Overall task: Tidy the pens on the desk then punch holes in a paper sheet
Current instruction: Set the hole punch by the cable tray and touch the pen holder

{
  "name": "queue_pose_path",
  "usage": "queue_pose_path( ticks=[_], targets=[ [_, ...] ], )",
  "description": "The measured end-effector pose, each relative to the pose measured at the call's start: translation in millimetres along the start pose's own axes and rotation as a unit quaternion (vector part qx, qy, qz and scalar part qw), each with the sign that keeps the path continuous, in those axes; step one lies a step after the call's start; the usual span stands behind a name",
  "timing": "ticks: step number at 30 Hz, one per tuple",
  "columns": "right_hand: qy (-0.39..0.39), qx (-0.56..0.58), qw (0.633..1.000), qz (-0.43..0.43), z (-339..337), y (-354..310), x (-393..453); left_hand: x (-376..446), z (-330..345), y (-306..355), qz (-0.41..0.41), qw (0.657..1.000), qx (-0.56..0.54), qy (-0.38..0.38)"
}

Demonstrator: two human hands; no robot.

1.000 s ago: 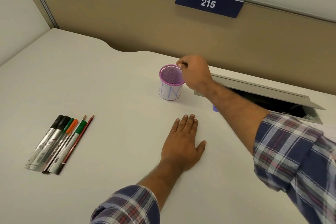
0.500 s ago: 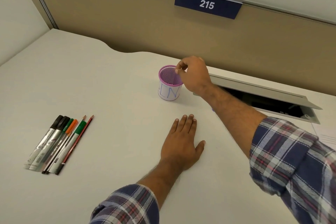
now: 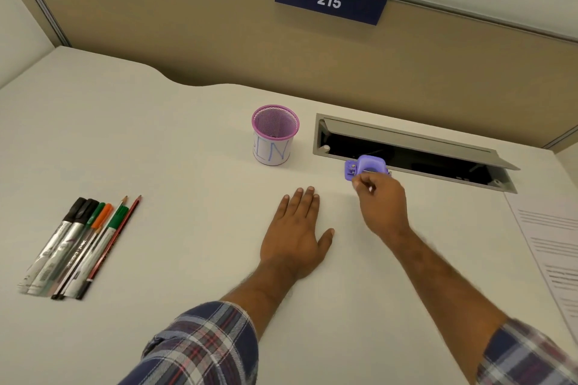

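the left hand point(image 3: 295, 228) lies flat on the desk point(image 3: 156, 150), fingers straight and close together. the right hand point(image 3: 380, 200) is just in front of the purple hole punch point(image 3: 366, 166), its fingers curled; whether they grip it, i cannot tell. the pens point(image 3: 78, 247) lie in a row far left, the pen cup point(image 3: 274, 134) stands upright mid-desk, the paper sheet point(image 3: 550, 244) sits at the right edge.

Bare white desk point(image 3: 156, 141) across centre frame, between row of markers and pencils point(image 3: 81, 244) at left and flat left hand point(image 3: 295, 234). Blocked toward upper centre by purple mesh pen cup point(image 3: 275, 134), toward upper right by open grey cable tray point(image 3: 413, 153) and lilac hole punch point(image 3: 366, 166).
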State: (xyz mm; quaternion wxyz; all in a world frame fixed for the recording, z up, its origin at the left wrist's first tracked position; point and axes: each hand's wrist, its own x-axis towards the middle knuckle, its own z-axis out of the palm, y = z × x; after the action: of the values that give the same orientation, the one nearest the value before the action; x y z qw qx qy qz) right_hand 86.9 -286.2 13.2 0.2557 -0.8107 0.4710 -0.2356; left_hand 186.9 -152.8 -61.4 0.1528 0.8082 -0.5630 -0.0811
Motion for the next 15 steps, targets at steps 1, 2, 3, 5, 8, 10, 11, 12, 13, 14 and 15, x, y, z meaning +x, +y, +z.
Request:
queue_pose_path(
  ticks=[1,2,3,5,8,10,11,12,13,14,15],
  targets=[
    [-0.007,-0.018,1.0,0.013,-1.0,9.5,-11.1,0.3,0.3,0.0,0.0,1.0,0.004,0.001],
    [-0.016,-0.034,0.999,0.022,-1.6,18.2,-22.2,0.2,0.7,0.0,0.0,1.0,0.008,0.002],
    [-0.029,-0.051,0.998,0.028,-2.3,25.8,-33.0,0.3,1.2,0.2,0.0,1.0,0.01,0.001],
    [-0.051,-0.086,0.994,0.033,-2.6,35.9,-53.0,0.9,2.3,0.3,-0.002,1.0,0.014,-0.002],
    [-0.046,-0.106,0.993,0.017,-0.8,40.9,-71.7,1.7,2.9,0.2,-0.002,1.0,0.016,-0.001],
    [-0.043,-0.113,0.993,0.011,0.7,39.8,-76.5,1.5,3.3,-0.1,-0.002,1.0,0.018,0.0],
    [-0.042,-0.113,0.993,0.012,1.4,38.8,-77.9,1.5,3.5,-0.3,-0.003,1.0,0.018,0.0],
    [-0.04,-0.111,0.993,0.013,2.3,38.0,-79.3,1.4,3.5,-0.4,-0.004,1.0,0.018,-0.001],
    [-0.038,-0.111,0.993,0.014,3.2,37.0,-80.9,1.3,3.5,-0.3,-0.004,1.0,0.019,-0.003],
    [-0.035,-0.111,0.993,0.016,4.3,36.0,-82.5,1.3,3.2,0.2,-0.005,1.0,0.018,-0.004],
    [-0.033,-0.113,0.993,0.018,5.2,35.2,-83.6,1.6,3.0,0.8,-0.005,1.0,0.017,-0.003]
  ],
)
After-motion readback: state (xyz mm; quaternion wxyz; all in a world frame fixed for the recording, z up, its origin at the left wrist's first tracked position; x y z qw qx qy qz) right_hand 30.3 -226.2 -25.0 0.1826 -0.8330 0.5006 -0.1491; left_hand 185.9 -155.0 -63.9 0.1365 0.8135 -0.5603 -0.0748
